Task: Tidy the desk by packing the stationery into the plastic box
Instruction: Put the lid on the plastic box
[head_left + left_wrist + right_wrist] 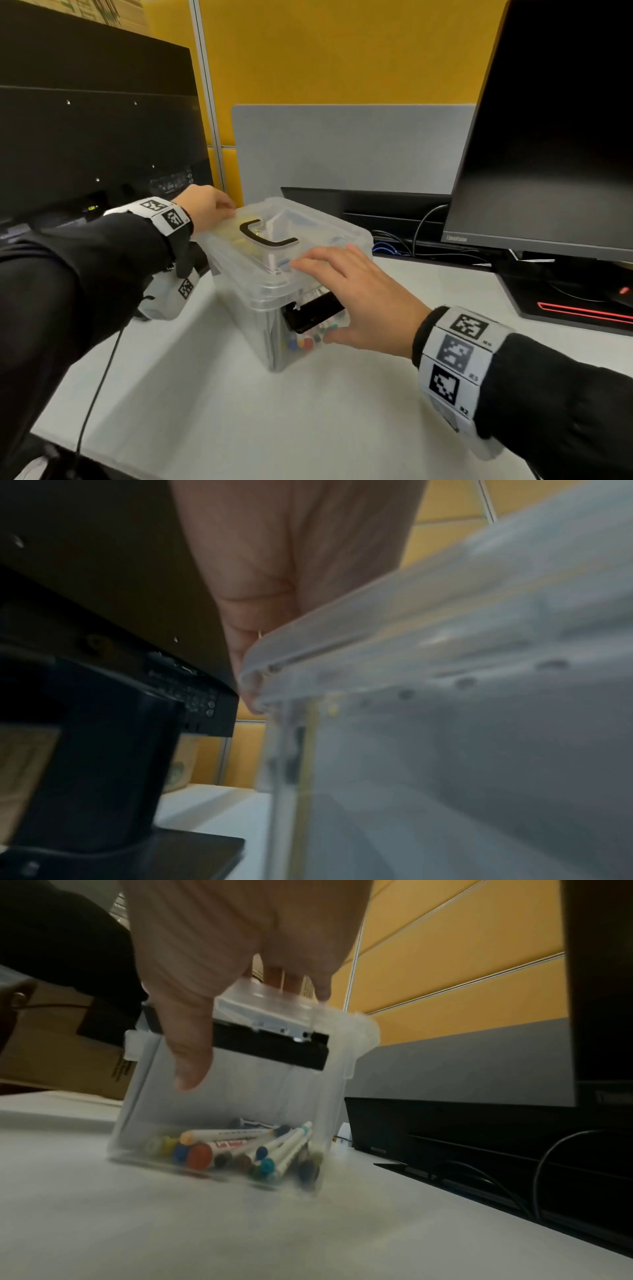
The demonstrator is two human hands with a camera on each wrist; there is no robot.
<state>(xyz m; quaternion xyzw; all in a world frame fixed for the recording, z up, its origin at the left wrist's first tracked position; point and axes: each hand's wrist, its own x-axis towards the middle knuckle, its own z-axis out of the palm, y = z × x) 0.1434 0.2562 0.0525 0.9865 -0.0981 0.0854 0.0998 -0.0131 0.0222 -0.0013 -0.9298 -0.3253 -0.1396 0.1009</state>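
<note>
Pressing on the clear lid (274,236) from both ends, the person seems to be closing the plastic box (274,329), which stands on the white desk (212,404) between the two wrists with the markers (240,1148) already heaped on its floor. The right hand (363,294) lies spread and nearly flat, fingers on the lid's near end and thumb reaching down beside the black latch (274,1047), gripping nothing. The left hand (205,209) curls its fingertips over the far lid edge, apparently pinching the rim. Uneven pressure could leave one end unseated, and in the right-wrist view the box looks tipped, so a hard push under the right palm might skid it across the smooth top or rattle the markers about. Beyond the left hand stands a dark monitor (85,137); beyond the right, another monitor (555,120) with cables (421,226), backed by a grey divider (342,150) and yellow wall panels (325,51).
</note>
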